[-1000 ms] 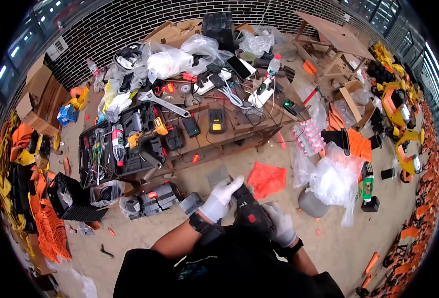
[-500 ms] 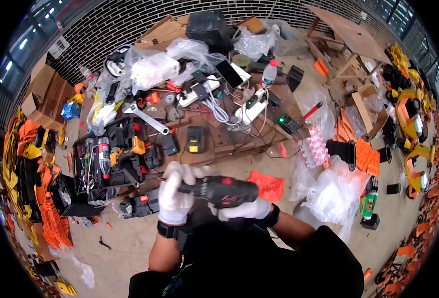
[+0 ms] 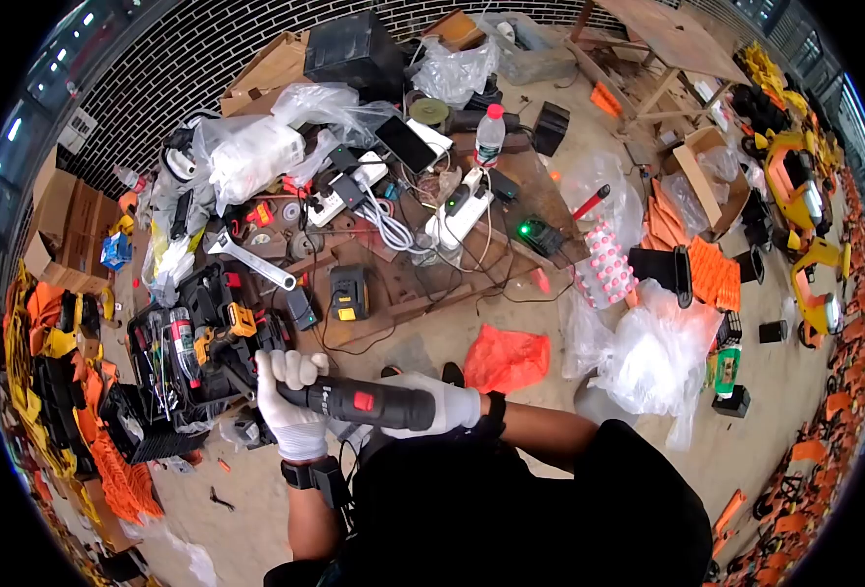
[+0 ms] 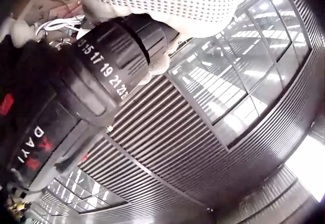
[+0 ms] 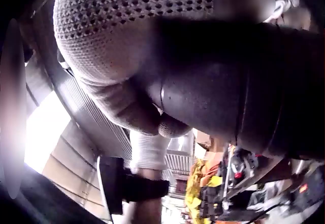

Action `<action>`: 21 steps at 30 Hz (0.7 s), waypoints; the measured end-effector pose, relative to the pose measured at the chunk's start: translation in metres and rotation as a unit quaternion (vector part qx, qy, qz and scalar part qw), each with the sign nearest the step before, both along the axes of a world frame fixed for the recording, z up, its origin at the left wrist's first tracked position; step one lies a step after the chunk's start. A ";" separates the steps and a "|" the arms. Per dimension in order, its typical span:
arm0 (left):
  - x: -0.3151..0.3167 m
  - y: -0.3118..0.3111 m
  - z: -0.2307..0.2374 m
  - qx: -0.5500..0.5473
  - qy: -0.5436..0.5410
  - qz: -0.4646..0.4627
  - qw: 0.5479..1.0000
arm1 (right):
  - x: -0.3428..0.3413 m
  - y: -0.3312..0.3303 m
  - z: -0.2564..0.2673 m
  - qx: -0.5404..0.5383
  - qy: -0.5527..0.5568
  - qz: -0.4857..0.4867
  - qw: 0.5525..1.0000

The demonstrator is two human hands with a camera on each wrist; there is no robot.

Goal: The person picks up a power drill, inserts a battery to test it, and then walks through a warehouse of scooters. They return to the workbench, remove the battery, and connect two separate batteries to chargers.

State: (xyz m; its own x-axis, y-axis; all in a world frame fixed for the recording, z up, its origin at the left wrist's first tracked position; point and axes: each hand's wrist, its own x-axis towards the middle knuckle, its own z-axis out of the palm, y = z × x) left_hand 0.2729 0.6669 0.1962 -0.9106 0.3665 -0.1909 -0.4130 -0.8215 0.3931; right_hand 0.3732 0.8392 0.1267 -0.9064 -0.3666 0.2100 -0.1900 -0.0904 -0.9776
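Note:
A black cordless drill [image 3: 378, 403] with a red patch lies sideways between my two gloved hands, in front of my body. My left hand [image 3: 293, 396] grips its front end, fingers wrapped round the chuck. In the left wrist view, white glove fingers [image 4: 162, 3] curl over the chuck, just ahead of the numbered torque collar [image 4: 104, 66]. At the rear, my right hand [image 3: 455, 404] holds the drill from below and behind, partly hidden by its body. The right wrist view shows the knitted glove [image 5: 111, 46] curled round the dark drill housing [image 5: 208, 92].
Ahead stands a cluttered workbench [image 3: 393, 308] with a large wrench [image 3: 251, 262], a battery [image 3: 349, 293], power strips [image 3: 462, 217] and a bottle [image 3: 489, 135]. An open toolbox [image 3: 149, 362] with a yellow drill [image 3: 227, 333] is at left. A red bag [image 3: 508, 359] lies on the floor.
The drill has swung from pointing away from me to lying sideways, and has moved left with both hands. My left hand now wraps the chuck. The head view has shifted too.

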 end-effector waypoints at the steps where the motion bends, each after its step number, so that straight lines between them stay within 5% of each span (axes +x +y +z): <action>1: -0.005 0.001 0.005 0.022 0.016 -0.009 1.000 | -0.003 -0.003 0.002 -0.053 -0.077 0.048 0.994; 5: -0.019 0.005 0.008 0.045 0.092 -0.055 0.993 | -0.008 -0.006 0.025 -0.202 -0.091 0.001 0.975; 7: -0.024 0.009 0.009 -0.039 0.011 -0.024 0.999 | -0.012 -0.003 0.026 -0.158 -0.023 -0.038 0.986; 9: -0.025 0.003 -0.005 -0.094 -0.002 -0.023 0.995 | -0.017 0.010 0.021 0.166 0.100 -0.108 0.975; 11: -0.025 -0.004 -0.020 -0.164 -0.044 -0.030 0.985 | -0.017 0.018 0.033 0.235 0.077 -0.108 0.963; 13: -0.023 -0.004 -0.025 -0.193 -0.069 -0.029 0.978 | -0.021 0.018 0.018 0.407 0.144 -0.106 0.896; 15: -0.023 -0.003 -0.030 -0.213 -0.099 -0.026 0.972 | -0.019 0.019 0.013 0.396 0.147 -0.112 0.899; 17: -0.024 0.005 -0.023 -0.198 -0.094 -0.021 0.976 | -0.016 0.020 0.015 0.250 0.099 -0.109 0.957; 19: -0.028 0.004 -0.024 -0.027 -0.004 -0.062 0.998 | -0.013 0.015 0.005 0.171 0.086 -0.098 0.977; 21: -0.029 0.012 -0.008 -0.018 0.009 -0.043 0.999 | -0.015 0.006 -0.005 -0.045 -0.031 -0.019 0.998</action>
